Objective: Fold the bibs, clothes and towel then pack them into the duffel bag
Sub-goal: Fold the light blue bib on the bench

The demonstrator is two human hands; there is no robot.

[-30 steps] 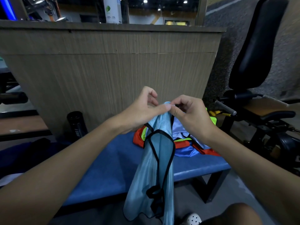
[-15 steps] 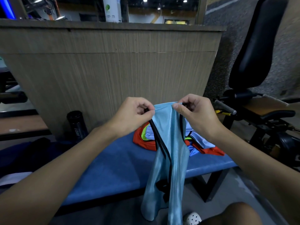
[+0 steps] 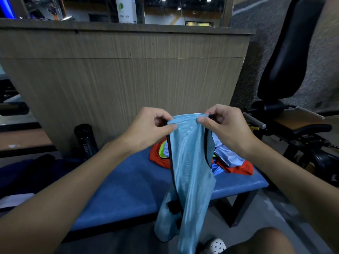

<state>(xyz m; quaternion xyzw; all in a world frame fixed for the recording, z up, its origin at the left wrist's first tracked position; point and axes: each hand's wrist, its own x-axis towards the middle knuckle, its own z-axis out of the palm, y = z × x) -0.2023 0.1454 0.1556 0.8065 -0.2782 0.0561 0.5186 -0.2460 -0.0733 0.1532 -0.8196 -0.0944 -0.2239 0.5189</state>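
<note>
Since a second ago the light blue bib [image 3: 190, 162] has gone from a bunched rope pinched at one spot to a top edge stretched flat, because the two hands have drawn apart along it. I judge this to be the squaring-up before the first fold: the bib is being held out by its upper corners, not yet folded and nowhere near packed.

The blue padded worktop [image 3: 119, 189] runs across the middle of the view, and the bib hangs in the air in front of its near edge, trailing down past it toward the floor. It is thin, shiny mesh, twisted along its length, with black trim down both sides and a black loop low down. Behind it, on the worktop's right end, lies the heap of other bibs and clothes [image 3: 233, 162] in red, yellow-green and pale blue, unfolded. The left hand [image 3: 148, 129] pinches the bib's upper left corner between thumb and curled fingers; the right hand [image 3: 225, 125] pinches the upper right corner likewise.
</note>
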